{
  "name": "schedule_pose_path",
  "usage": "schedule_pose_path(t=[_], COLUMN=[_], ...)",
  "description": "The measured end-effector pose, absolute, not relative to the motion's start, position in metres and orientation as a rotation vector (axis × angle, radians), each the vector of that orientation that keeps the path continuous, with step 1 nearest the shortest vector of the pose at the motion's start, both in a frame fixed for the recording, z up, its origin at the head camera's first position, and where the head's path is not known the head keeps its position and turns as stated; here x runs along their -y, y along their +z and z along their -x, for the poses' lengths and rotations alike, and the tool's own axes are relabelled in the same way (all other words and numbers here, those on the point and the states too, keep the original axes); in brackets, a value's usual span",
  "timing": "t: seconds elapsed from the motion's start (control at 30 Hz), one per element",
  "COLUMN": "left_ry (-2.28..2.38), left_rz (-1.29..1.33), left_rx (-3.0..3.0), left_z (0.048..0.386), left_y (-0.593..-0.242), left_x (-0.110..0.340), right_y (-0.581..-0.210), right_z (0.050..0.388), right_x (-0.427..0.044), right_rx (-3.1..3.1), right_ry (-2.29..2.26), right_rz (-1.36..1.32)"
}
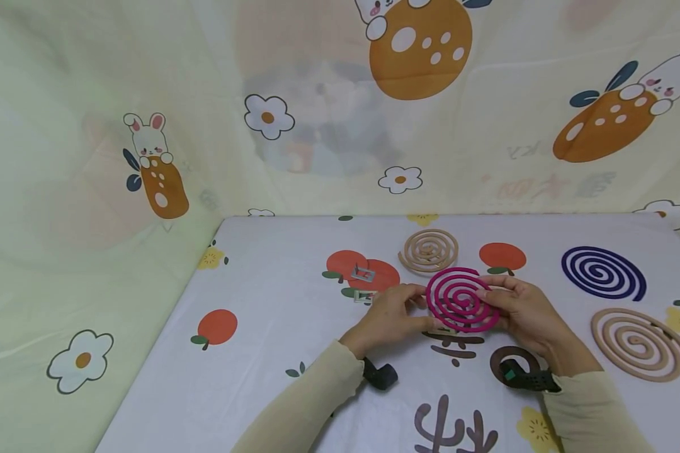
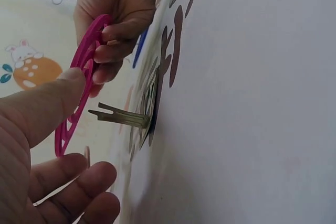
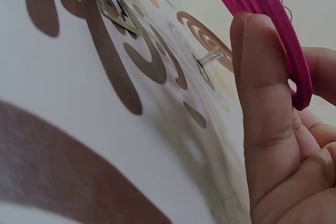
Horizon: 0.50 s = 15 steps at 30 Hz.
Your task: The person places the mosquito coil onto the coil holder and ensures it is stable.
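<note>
A pink mosquito coil [image 1: 463, 299] is held above the table between both hands. At its left edge my left hand [image 1: 390, 314] grips it, the thumb [image 2: 71, 85] lying against the coil and the other fingers loosely bent. My right hand [image 1: 529, 313] pinches the opposite edge between thumb and fingers, seen closely in the right wrist view with the pink coil [image 3: 273, 19]. Below the coil, a small metal coil stand [image 2: 123, 116] with a split upright prong rests on the tabletop. In the head view the coil mostly hides this stand.
Behind the hands lies a tan coil [image 1: 429, 250]. To the right are a dark blue coil [image 1: 603, 273] and a larger tan coil [image 1: 643, 345]. Two small metal stands, one farther back [image 1: 362, 272] and one nearer [image 1: 365, 296], sit left of the hands. A patterned cloth [image 1: 317, 157] hangs behind the table.
</note>
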<state>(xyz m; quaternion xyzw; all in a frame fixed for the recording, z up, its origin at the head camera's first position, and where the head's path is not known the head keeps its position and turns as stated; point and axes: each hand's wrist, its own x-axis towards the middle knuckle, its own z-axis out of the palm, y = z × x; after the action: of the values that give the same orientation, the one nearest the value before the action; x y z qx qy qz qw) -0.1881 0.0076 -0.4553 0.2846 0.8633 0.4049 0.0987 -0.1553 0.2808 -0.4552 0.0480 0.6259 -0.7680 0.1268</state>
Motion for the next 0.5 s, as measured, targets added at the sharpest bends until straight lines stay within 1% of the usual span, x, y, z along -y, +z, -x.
schedule_pose_path(t=[0.3, 0.4, 0.5], left_ry=[1.190, 1.104, 0.898], left_rz=[-0.844, -0.919, -1.082], left_rx=[-2.604, -2.647, -2.698], left_z=[0.186, 0.185, 0.183], left_y=[-0.456, -0.456, -0.455], left_x=[0.001, 0.005, 0.010], right_y=[-0.457, -0.459, -0.461], right_z=[0.152, 0.152, 0.152], right_x=[-0.273, -0.273, -0.272], right_rx=[-1.787, -1.760, -1.755], right_ry=[-2.193, -2.192, -2.177], right_rz=[-0.023, -0.030, -0.046])
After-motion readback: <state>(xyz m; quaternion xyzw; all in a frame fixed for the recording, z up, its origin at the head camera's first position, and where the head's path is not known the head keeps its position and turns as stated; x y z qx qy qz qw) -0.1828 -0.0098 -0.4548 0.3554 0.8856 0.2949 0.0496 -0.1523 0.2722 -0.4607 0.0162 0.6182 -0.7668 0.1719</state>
